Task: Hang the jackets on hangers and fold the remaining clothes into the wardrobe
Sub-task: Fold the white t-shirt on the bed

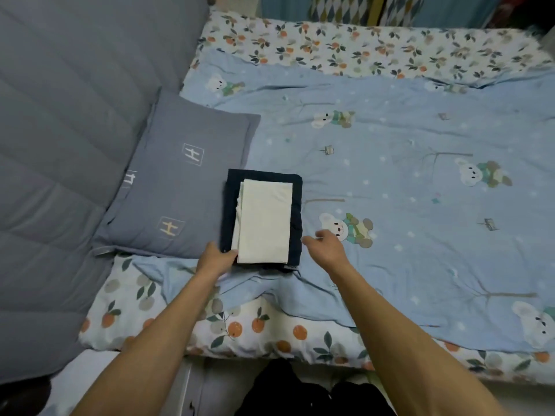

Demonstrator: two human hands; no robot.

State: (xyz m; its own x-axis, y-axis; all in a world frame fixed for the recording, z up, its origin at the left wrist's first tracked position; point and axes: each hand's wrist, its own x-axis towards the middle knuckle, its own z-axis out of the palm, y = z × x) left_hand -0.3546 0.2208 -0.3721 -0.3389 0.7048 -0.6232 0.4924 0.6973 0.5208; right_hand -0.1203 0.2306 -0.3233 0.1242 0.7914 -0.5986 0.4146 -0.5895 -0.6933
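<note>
While left hand (216,256) pinches the near-left corner of the folded stack, white cloth (264,220) on dark garment (297,205), right hand (326,244) hovers loose just off its right edge, pillow (180,181) crowding left, blue quilt (420,175) flat and open rightward.

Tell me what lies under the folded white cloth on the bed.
The folded white cloth lies on a folded dark navy garment, whose edges show around it. That stack rests on the light blue blanket. Whether anything else is between them is hidden.
</note>
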